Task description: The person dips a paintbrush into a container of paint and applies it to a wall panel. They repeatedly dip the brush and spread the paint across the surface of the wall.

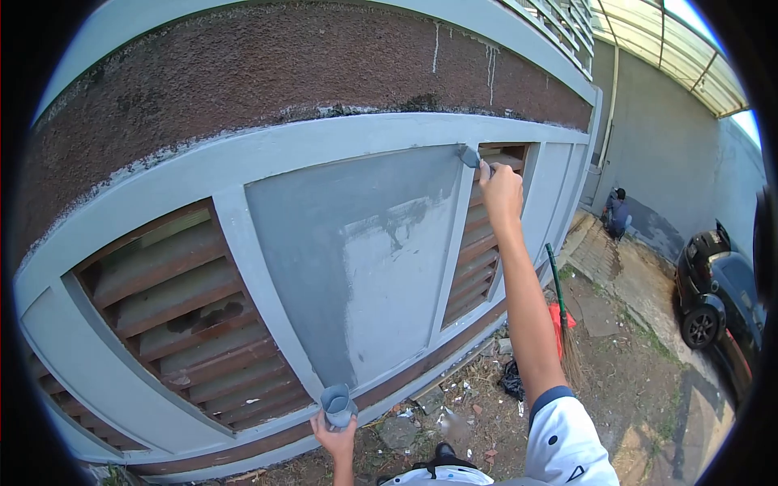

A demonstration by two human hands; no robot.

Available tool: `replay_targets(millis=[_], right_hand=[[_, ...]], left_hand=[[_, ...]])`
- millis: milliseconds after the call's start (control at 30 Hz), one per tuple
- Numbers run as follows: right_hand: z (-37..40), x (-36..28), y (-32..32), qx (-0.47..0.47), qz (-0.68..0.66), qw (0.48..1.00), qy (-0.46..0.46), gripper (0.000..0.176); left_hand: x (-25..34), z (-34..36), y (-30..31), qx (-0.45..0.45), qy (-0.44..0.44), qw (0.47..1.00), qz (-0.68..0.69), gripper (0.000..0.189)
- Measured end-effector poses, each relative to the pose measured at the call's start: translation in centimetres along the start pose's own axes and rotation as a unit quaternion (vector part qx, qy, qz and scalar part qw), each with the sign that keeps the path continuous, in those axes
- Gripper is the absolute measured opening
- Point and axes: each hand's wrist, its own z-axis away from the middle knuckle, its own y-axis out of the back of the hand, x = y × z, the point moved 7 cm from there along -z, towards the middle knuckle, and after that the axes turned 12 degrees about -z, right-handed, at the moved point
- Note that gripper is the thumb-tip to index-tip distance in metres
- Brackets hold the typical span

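My right hand (502,188) is closed round the handle of a paintbrush (468,156). Its bristles, coated grey, touch the top right corner of a recessed wall panel (397,283). Darker grey paint covers the panel's left side and top; the lower right is a paler grey with an uneven edge between. Low down, my left hand (334,437) grips a small grey paint cup (338,405), tilted so that its inside shows.
Brown louvred vents (190,316) flank the panel. A green-handled broom (559,292) leans beside a red bag (556,324) and a black bag (512,379) on littered ground. Farther right, a person (618,215) crouches at a wall near a dark car (721,300).
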Motion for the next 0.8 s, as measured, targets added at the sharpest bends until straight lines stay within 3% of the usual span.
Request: replay_targets(millis=[100,233,333,400,533,667,733,800], right_hand=[[2.8,-3.9,-2.1,-0.014,0.053,0.996,0.073,0.029],[7.0,-9.5,-4.1,-0.038,0.072,0.988,0.128,0.027],[10.4,-13.8,-3.1,-0.043,0.027,0.979,0.198,0.025],[12.9,-16.7,-2.1,-0.091,-0.072,0.953,0.278,0.018],[14.2,-17.1,-0.9,-0.120,-0.102,0.943,0.295,0.017],[11.4,-14.7,-1.0,-0.087,-0.140,0.948,0.274,0.025],[10.8,-14.3,-1.6,-0.108,-0.252,0.924,0.266,0.023],[10.5,-14.3,-2.6,-0.129,-0.283,0.919,0.242,0.021]], left_hand=[[-0.3,-0.2,1.1,0.011,0.018,0.999,0.044,0.063],[-1.0,-0.8,2.5,0.026,-0.010,1.000,-0.008,0.062],[-1.2,-0.8,3.0,0.027,-0.008,1.000,0.002,0.063],[-1.8,-0.8,3.1,0.033,-0.022,0.999,-0.016,0.063],[-1.0,-0.7,3.5,0.037,-0.005,0.999,0.020,0.064],[-1.9,-0.3,3.2,0.037,0.035,0.998,0.031,0.064],[-2.0,-0.2,3.1,0.027,0.035,0.999,0.007,0.063],[-1.6,-0.4,2.8,0.019,0.027,0.999,0.013,0.063]])
